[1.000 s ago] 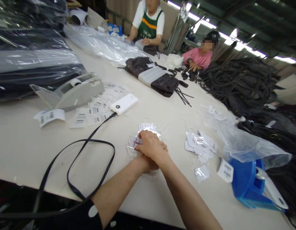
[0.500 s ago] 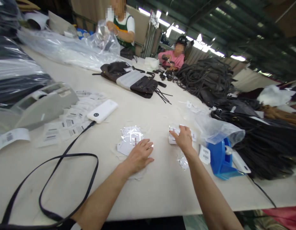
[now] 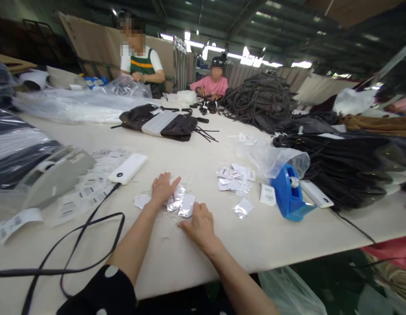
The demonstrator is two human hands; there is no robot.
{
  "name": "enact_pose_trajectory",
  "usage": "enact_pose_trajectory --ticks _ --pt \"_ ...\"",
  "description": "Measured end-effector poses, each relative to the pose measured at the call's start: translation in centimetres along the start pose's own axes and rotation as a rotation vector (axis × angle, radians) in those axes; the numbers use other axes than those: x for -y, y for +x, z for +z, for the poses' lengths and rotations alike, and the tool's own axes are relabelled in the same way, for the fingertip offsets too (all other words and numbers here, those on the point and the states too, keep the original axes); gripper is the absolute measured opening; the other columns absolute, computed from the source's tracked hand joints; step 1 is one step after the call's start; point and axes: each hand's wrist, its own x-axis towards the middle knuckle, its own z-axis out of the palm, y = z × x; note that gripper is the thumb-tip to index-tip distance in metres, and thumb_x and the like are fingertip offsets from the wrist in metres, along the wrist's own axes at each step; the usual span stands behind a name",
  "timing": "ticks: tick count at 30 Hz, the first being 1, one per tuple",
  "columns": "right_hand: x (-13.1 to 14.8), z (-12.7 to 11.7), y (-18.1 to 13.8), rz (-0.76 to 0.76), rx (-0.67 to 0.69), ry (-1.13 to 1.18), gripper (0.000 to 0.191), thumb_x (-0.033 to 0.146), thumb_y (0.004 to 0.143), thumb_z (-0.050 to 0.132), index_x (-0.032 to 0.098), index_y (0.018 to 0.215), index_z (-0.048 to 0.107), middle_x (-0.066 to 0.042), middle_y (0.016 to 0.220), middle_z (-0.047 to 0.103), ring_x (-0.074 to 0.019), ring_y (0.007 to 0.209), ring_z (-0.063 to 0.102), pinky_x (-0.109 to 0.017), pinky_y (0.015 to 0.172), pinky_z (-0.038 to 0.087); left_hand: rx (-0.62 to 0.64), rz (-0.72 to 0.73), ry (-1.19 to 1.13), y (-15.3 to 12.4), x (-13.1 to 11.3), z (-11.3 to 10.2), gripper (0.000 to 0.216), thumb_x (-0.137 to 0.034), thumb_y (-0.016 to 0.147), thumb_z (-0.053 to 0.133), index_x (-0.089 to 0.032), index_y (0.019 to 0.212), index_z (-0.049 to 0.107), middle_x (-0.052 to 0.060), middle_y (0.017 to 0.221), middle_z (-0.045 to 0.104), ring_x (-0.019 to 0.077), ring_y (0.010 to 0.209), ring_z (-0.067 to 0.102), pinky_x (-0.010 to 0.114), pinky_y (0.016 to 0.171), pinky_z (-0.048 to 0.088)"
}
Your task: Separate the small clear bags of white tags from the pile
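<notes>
Between my hands lies a small pile of white tags in clear plastic sleeves. My left hand rests on the pile's left side, fingers stretched and thumb apart. At the pile's right edge is my right hand, its fingers bent, its thumb spread away and its fingertips beside a sleeved tag. A white tag sticks out left of my left wrist. Farther right is a second heap of sleeved tags, with a single sleeved tag in front of it.
A blue tape dispenser and barcode label stand right. Left are a white power bank with black strap, barcode stickers and a grey dispenser. A dark bag lies ahead; black bags are piled right. Two people work opposite.
My right hand has left the right-hand heap and come to the middle pile. My left hand has shifted forward onto that pile. The camera view has turned right.
</notes>
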Motion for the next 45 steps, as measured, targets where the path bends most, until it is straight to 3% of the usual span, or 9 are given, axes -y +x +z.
enact_pose_trajectory --ticks 4,8,11,14,18,27,32,39,45 --pt "-0.9 -0.6 1.0 -0.022 0.039 0.105 0.05 0.039 0.06 0.073 0.016 0.099 0.052 -0.011 0.1 0.056 -0.026 0.091 0.055 -0.036 0.077 0.042 -0.035 0.076 0.015 -2.6 -0.3 -1.8 0.056 -0.048 0.086 0.032 -0.017 0.132 0.034 0.009 0.14 0.039 0.0224 0.132 0.029 0.041 0.108 0.025" --pt "-3.1 -1.2 1.8 0.013 0.122 0.411 0.033 0.037 0.061 0.071 0.017 0.081 0.053 -0.001 0.075 0.057 -0.0179 0.072 0.055 -0.026 0.062 0.04 -0.237 -0.254 -0.038 -5.1 2.7 -4.6 0.059 -0.048 0.085 0.034 -0.013 0.133 0.032 0.016 0.139 0.037 0.0304 0.132 0.028 0.05 0.107 0.024" --pt "-3.6 -0.9 2.9 0.085 0.123 0.564 0.028 0.039 0.064 0.067 0.017 0.071 0.052 0.001 0.063 0.055 -0.0143 0.062 0.054 -0.022 0.054 0.037 -0.21 -0.408 -0.071 -6.3 3.5 -3.8 0.059 -0.041 0.085 0.034 -0.002 0.13 0.033 0.025 0.133 0.041 0.0356 0.129 0.031 0.055 0.105 0.023" --pt "-2.8 -0.2 4.4 0.131 0.095 0.525 0.026 0.04 0.068 0.064 0.017 0.067 0.053 -0.001 0.063 0.058 -0.0148 0.061 0.056 -0.022 0.053 0.036 -0.144 -0.301 -0.105 -6.3 1.7 -1.3 0.055 -0.037 0.086 0.035 -0.007 0.132 0.032 0.018 0.138 0.039 0.0287 0.132 0.028 0.048 0.11 0.018" --pt "-1.7 0.3 6.0 0.149 0.123 0.398 0.023 0.036 0.065 0.068 0.015 0.071 0.057 -0.004 0.067 0.063 -0.0183 0.068 0.06 -0.024 0.055 0.039 -0.084 -0.199 -0.152 -5.1 -1.4 0.3 0.059 -0.04 0.083 0.044 -0.008 0.131 0.034 0.017 0.134 0.044 0.026 0.127 0.037 0.039 0.106 0.028" --pt "-0.7 0.0 6.4 0.198 0.091 0.278 0.048 0.031 0.057 0.074 0.011 0.097 0.057 -0.013 0.097 0.066 -0.025 0.089 0.062 -0.027 0.066 0.043 0.086 -0.188 -0.19 -3.4 -2.6 -2.0 0.056 -0.049 0.079 0.045 -0.01 0.12 0.047 0.015 0.12 0.056 0.0214 0.109 0.053 0.027 0.087 0.041" --pt "-0.6 0.2 6.4 0.229 0.098 0.264 0.052 0.033 0.055 0.075 0.013 0.099 0.053 -0.013 0.097 0.065 -0.0262 0.09 0.061 -0.029 0.067 0.043 0.201 -0.212 -0.102 -2.4 -2.5 -2.6 0.065 -0.042 0.051 0.075 -0.011 0.105 0.055 0.015 0.109 0.06 0.0245 0.096 0.058 0.025 0.072 0.042" --pt "-1.0 0.3 5.9 0.227 0.104 0.293 0.053 0.035 0.056 0.075 0.015 0.098 0.051 -0.011 0.097 0.064 -0.0248 0.09 0.061 -0.028 0.067 0.043 0.295 -0.196 -0.043 -1.8 -2.8 -3.0 0.044 -0.04 0.048 0.077 -0.014 0.078 0.059 0.009 0.085 0.064 0.0227 0.08 0.06 0.025 0.058 0.038" --pt "-1.3 0.4 5.1 0.2 0.072 0.371 0.048 0.034 0.058 0.074 0.017 0.096 0.05 -0.007 0.089 0.063 -0.0231 0.085 0.061 -0.028 0.066 0.042 0.269 -0.198 -0.068 -2.1 -3.1 -3.6 0.039 -0.034 0.041 0.079 -0.017 0.066 0.055 0.004 0.074 0.062 0.0231 0.081 0.058 0.024 0.056 0.036"
